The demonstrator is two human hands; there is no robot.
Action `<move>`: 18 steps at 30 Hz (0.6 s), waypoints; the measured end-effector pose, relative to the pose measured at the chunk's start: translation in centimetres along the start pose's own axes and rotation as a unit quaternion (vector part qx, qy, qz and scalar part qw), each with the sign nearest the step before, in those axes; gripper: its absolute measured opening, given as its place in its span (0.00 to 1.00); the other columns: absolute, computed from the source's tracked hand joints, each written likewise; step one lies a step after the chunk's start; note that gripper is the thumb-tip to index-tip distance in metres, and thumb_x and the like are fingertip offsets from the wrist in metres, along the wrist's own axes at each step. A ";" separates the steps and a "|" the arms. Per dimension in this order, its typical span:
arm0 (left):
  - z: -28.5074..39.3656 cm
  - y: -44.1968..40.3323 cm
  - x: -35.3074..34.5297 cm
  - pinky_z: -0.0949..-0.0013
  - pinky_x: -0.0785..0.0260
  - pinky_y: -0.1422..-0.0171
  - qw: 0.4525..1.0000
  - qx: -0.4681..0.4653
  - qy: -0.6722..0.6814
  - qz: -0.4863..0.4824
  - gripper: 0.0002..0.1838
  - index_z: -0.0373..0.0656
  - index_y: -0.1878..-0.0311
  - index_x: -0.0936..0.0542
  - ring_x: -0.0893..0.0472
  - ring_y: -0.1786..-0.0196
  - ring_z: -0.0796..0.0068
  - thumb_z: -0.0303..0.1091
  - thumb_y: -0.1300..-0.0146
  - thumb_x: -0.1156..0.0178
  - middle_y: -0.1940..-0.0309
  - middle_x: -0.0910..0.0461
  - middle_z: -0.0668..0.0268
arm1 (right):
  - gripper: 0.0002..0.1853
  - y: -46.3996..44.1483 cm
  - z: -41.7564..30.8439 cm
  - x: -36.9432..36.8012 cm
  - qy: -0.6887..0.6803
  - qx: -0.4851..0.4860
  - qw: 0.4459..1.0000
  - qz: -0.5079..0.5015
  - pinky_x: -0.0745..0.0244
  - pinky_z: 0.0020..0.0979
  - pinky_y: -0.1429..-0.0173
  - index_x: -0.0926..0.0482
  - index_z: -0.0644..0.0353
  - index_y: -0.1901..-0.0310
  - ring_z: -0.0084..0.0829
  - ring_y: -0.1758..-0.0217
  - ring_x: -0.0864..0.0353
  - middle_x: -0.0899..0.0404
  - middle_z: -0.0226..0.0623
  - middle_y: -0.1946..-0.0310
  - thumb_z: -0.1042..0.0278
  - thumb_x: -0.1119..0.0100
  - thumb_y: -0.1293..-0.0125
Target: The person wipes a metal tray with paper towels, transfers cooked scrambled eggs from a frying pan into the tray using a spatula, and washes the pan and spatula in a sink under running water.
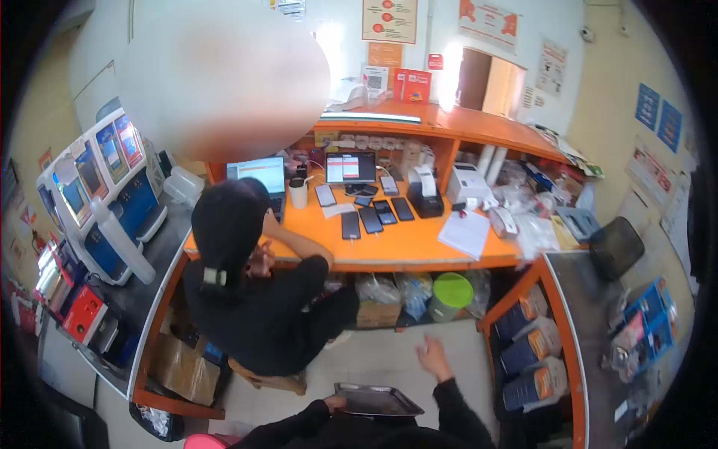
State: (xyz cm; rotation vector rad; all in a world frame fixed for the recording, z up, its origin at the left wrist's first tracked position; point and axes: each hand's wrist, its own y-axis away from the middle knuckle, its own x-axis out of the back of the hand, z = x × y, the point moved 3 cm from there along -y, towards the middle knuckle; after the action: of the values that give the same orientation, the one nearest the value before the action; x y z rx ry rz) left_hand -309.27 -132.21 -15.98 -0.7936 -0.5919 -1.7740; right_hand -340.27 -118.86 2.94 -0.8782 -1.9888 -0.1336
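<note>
- Left grip holds the shiny tray by its left end. It is closed on the rim there.
- That tray is low and near in the scene, just to the right of the left grip. Its long side goes from left to right.
- From the right grip, the tray is to the left and nearer. The left grip is the closer one, since it touches the tray.
- Right grip is loose, up in the air, with its fingers a bit bent. I see nothing in it, and it is apart from the tray.
- Another person in black sits on a stool, far and left of the tray.
- Phones lie on the orange table, on the far side, well apart from both grips.
</note>
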 end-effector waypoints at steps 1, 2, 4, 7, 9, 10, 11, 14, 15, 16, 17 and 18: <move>-2.2 -0.2 0.9 0.57 0.30 0.64 0.999 0.021 0.044 0.007 0.12 0.42 0.62 0.22 0.21 0.65 0.57 0.34 0.50 0.39 0.69 0.22 0.57 | 0.24 -7.8 -3.2 3.1 -0.075 0.028 0.997 0.011 0.32 0.47 0.50 0.31 0.66 0.44 0.54 0.55 0.28 0.25 0.56 0.60 0.65 0.41 0.40; -3.8 -0.3 0.8 0.58 0.30 0.64 0.995 0.040 0.087 0.018 0.13 0.42 0.60 0.23 0.21 0.65 0.59 0.35 0.50 0.39 0.69 0.22 0.57 | 0.20 -14.7 -6.0 5.4 -0.087 0.080 0.991 0.054 0.31 0.45 0.52 0.29 0.66 0.47 0.52 0.56 0.27 0.25 0.53 0.59 0.67 0.43 0.39; -7.1 -1.3 1.2 0.58 0.30 0.63 0.959 0.208 0.191 0.005 0.13 0.42 0.60 0.22 0.21 0.64 0.59 0.35 0.50 0.39 0.69 0.22 0.57 | 0.16 -28.4 -9.9 7.6 -0.116 0.213 0.960 0.142 0.30 0.43 0.52 0.27 0.66 0.49 0.49 0.57 0.26 0.24 0.49 0.60 0.69 0.44 0.38; -10.6 -4.1 3.8 0.58 0.30 0.63 0.850 0.436 0.292 0.057 0.13 0.42 0.60 0.22 0.21 0.64 0.59 0.35 0.50 0.39 0.69 0.22 0.57 | 0.11 -47.8 -16.4 9.3 -0.130 0.327 0.925 0.146 0.28 0.38 0.55 0.23 0.63 0.54 0.45 0.59 0.22 0.24 0.47 0.64 0.71 0.43 0.38; -13.2 -6.2 8.1 0.58 0.30 0.63 0.778 0.531 0.313 0.120 0.13 0.42 0.61 0.22 0.21 0.64 0.59 0.35 0.50 0.39 0.69 0.22 0.57 | 0.09 -59.1 -19.8 9.0 -0.150 0.382 0.899 0.152 0.29 0.42 0.52 0.23 0.64 0.57 0.51 0.56 0.24 0.24 0.49 0.62 0.73 0.47 0.38; -14.4 -7.4 10.4 0.58 0.30 0.62 0.748 0.562 0.318 0.149 0.13 0.42 0.61 0.22 0.21 0.64 0.59 0.35 0.50 0.39 0.69 0.22 0.57 | 0.10 -64.2 -21.0 8.3 -0.134 0.423 0.879 0.173 0.30 0.43 0.50 0.23 0.65 0.57 0.52 0.55 0.25 0.24 0.50 0.63 0.73 0.48 0.38; -15.5 -8.8 12.4 0.58 0.30 0.62 0.720 0.588 0.323 0.177 0.13 0.42 0.61 0.22 0.21 0.64 0.59 0.35 0.50 0.38 0.68 0.22 0.57 | 0.10 -69.1 -22.1 7.5 -0.104 0.442 0.876 0.165 0.30 0.44 0.51 0.23 0.64 0.57 0.52 0.55 0.26 0.25 0.50 0.62 0.74 0.48 0.40; -18.3 -12.6 17.9 0.58 0.29 0.62 0.652 0.627 0.335 0.264 0.14 0.42 0.61 0.21 0.21 0.64 0.58 0.36 0.51 0.38 0.68 0.22 0.57 | 0.10 -79.8 -25.3 5.7 0.022 0.481 0.864 0.149 0.30 0.45 0.50 0.22 0.62 0.58 0.48 0.53 0.25 0.26 0.47 0.60 0.74 0.47 0.43; -19.0 -13.7 19.4 0.58 0.29 0.61 0.636 0.630 0.338 0.290 0.14 0.42 0.61 0.21 0.21 0.63 0.58 0.36 0.51 0.38 0.68 0.22 0.57 | 0.10 -82.7 -26.6 5.6 0.063 0.485 0.863 0.129 0.29 0.44 0.50 0.22 0.60 0.59 0.45 0.52 0.24 0.25 0.44 0.59 0.73 0.47 0.42; -19.5 -14.8 20.5 0.58 0.29 0.61 0.622 0.632 0.342 0.313 0.14 0.42 0.61 0.21 0.21 0.63 0.58 0.36 0.51 0.38 0.68 0.22 0.57 | 0.09 -85.2 -27.7 5.1 0.103 0.489 0.859 0.108 0.28 0.43 0.50 0.21 0.58 0.60 0.42 0.52 0.24 0.24 0.42 0.58 0.72 0.47 0.42; -19.7 -15.8 21.5 0.58 0.29 0.61 0.609 0.632 0.346 0.333 0.14 0.42 0.61 0.21 0.21 0.63 0.58 0.36 0.51 0.38 0.68 0.21 0.57 | 0.08 -87.4 -28.0 4.5 0.156 0.546 0.806 0.168 0.27 0.42 0.51 0.20 0.56 0.61 0.39 0.51 0.24 0.23 0.38 0.58 0.71 0.47 0.42; -19.9 -16.7 22.4 0.58 0.29 0.61 0.595 0.634 0.349 0.351 0.14 0.42 0.61 0.21 0.21 0.63 0.58 0.36 0.51 0.38 0.68 0.21 0.57 | 0.08 -89.4 -28.1 3.9 0.207 0.593 0.743 0.230 0.26 0.40 0.51 0.19 0.54 0.63 0.36 0.50 0.23 0.23 0.35 0.58 0.70 0.47 0.42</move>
State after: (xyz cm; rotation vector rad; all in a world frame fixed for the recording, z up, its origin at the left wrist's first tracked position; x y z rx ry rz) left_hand -334.74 -154.91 -12.50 0.6447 -0.6635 -0.4500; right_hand -377.68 -194.64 43.62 -0.3629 -1.0016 1.0376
